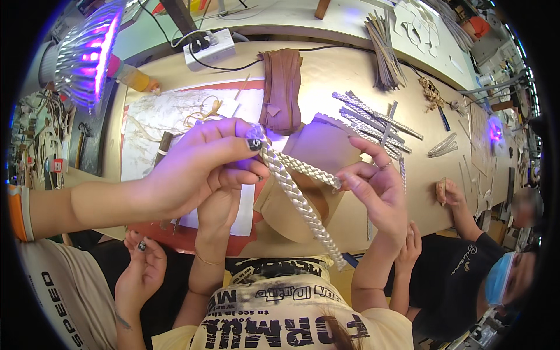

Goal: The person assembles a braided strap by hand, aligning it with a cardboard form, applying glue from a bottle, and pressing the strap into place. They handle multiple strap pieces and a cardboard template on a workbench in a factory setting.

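A pale braided strap hangs diagonally over the bench edge, its upper end pinched between the thumb and fingers of a co-worker's hand reaching in from the left. A second braided length runs from that same point to the right. My right hand pinches its far end between thumb and forefinger, the other fingers raised. My left hand is beneath the co-worker's hand. Its fingers are mostly hidden, so its grip cannot be made out. Whether the two lengths are one folded strap is unclear.
Behind lie brown leather strips, several braided straps and a bundle of thin strips. A lit lamp hangs at upper left, near a white power strip. A person in a blue mask sits at right; the co-worker's other hand is lower left.
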`<state>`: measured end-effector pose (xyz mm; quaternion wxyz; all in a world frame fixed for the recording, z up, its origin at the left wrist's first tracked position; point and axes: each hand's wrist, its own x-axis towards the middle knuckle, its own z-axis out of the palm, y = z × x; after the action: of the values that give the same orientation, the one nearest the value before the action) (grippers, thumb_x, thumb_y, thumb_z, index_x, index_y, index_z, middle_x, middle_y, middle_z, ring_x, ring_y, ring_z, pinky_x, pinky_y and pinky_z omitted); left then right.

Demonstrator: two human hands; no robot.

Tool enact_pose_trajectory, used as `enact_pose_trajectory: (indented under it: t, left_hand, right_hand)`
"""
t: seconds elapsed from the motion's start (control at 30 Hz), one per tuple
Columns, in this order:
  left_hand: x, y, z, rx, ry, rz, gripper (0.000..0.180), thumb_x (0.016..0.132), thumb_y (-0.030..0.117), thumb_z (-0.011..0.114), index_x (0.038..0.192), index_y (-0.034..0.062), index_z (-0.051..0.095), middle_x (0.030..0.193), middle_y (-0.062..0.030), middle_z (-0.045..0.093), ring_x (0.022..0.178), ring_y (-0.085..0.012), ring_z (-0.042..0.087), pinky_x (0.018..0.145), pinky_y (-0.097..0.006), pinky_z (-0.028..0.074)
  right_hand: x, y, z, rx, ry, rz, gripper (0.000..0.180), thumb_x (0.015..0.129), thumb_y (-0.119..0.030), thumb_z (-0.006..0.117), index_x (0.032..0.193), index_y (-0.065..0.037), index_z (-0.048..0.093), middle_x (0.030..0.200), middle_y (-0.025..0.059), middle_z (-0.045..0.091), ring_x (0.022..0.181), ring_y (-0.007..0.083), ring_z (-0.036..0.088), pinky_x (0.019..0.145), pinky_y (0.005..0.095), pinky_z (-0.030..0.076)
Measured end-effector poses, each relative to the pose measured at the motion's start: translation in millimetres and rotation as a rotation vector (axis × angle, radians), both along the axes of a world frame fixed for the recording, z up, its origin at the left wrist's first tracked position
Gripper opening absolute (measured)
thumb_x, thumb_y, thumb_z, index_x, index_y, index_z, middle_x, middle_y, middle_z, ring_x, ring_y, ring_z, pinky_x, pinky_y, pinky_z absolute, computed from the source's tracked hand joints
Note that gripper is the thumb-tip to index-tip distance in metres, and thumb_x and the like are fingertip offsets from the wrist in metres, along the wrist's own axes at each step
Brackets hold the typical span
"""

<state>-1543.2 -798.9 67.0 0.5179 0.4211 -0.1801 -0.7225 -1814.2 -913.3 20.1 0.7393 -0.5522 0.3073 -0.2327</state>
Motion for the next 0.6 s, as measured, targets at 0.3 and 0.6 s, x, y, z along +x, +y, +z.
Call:
enact_pose_trajectory:
  t: [0.3, 0.6]
  left_hand:
    - [-35.0, 13.2, -1.4, -0.017, -0.107, 0.001, 0.011, 0.096, 0.007, 0.053, 0.104, -0.0005, 0.052, 0.101, -0.0106, 0.062, 0.092, -0.0166, 0.067, 0.079, -0.024, 0.055]
    - [-105.0, 42.5, -16.8, 0.128, -0.139, -0.105, 0.013, 0.097, 0.000, 0.051, 0.109, -0.0005, 0.049, 0.114, -0.0135, 0.060, 0.106, -0.0171, 0.062, 0.093, -0.028, 0.050]
  right_hand:
    - [-1.9, 2.2, -4.6, -0.127, -0.057, -0.012, 0.058, 0.088, 0.000, 0.063, 0.139, 0.001, 0.036, 0.088, 0.0064, 0.065, 0.083, 0.0122, 0.062, 0.083, 0.0272, 0.046]
    - [-15.1, -1.6, -13.8, -0.157, 0.043, 0.061, 0.050, 0.093, -0.011, 0.061, 0.137, 0.000, 0.040, 0.098, 0.0071, 0.065, 0.093, 0.0126, 0.060, 0.085, 0.0279, 0.046]
